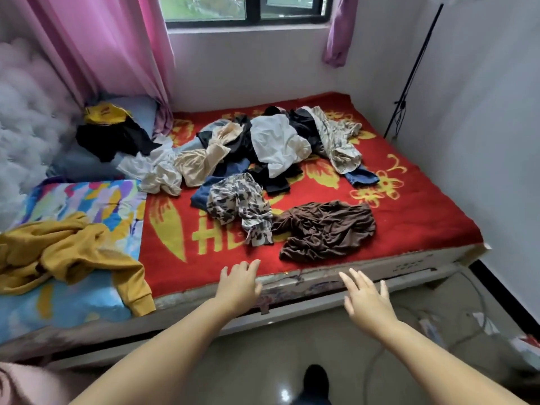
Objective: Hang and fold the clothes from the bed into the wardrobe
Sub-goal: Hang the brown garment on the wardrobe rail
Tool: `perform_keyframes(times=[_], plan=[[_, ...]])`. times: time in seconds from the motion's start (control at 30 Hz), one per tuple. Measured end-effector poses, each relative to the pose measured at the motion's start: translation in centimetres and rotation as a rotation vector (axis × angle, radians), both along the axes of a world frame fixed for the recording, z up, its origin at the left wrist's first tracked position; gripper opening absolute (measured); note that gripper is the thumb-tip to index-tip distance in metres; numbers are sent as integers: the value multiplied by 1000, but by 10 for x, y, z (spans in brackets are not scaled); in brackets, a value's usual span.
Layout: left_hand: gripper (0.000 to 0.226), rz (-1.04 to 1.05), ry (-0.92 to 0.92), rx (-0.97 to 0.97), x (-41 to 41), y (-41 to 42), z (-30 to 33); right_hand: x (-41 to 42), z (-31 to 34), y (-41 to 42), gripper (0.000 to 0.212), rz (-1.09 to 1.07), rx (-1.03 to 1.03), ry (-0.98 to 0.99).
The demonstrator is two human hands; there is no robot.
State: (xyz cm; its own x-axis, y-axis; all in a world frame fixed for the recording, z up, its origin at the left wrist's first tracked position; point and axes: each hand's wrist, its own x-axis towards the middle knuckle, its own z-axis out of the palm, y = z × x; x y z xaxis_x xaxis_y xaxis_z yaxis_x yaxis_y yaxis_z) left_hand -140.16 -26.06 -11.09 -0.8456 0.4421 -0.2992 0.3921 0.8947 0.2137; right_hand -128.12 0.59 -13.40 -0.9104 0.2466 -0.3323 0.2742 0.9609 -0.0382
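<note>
Your left hand [240,283] and right hand [365,296]: both spread, empty; crumpled brown jersey garment [325,229] just beyond them.

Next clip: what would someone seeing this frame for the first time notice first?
Probably the red blanket with yellow flowers covering the bed, and the heap of tangled clothes piled across its middle. Nearer the front edge lie a brown garment and a mustard-yellow top on the left, on a colourful quilt. Both hands, the left hand and right hand, reach open toward the bed, holding nothing.
</note>
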Motion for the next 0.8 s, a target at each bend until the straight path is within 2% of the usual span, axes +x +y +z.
perform_keyframes(times=[0.37,0.5,0.57,0.67,0.8], plan=[[53,-24,-114,9,-165,178,-72,-138,-70,164,58,-87,-53,-221],[52,-44,-184,-15,-202,227,-109,-187,-98,207,57,-118,-137,-280],[50,-63,-211,-39,-220,245,-132,-210,-120,221,57,-178,-227,-299],[49,-74,-238,-53,-247,260,-171,-244,-158,235,57,-350,-467,-331],[59,-94,-214,-58,-285,274,-227,-284,-211,249,64,-590,-568,-160]])
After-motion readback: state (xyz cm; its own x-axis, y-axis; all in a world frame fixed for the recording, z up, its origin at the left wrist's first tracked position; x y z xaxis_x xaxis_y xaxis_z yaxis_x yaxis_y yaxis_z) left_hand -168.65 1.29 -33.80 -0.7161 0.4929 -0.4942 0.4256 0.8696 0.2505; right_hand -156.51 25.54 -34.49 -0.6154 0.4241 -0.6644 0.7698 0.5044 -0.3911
